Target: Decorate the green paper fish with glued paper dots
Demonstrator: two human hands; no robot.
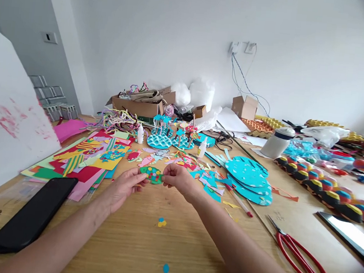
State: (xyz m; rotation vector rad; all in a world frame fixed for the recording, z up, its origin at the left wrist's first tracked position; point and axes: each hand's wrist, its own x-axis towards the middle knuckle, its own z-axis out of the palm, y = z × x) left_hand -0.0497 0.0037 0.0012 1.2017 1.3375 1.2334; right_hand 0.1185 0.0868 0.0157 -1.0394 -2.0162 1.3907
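Left hand (126, 187), right hand (180, 182) both bare — forearms (223, 239) uncovered as far as seen, tapering to wrists (196, 196).

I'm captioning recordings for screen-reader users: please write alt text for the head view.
A person's left hand and right hand hold a green fish cutout with colored dots over a wooden table. Beyond are paper scraps and two small bottles, with layered blue cutouts to the right. Red-handled scissors lie at near right, a flat black object at left.
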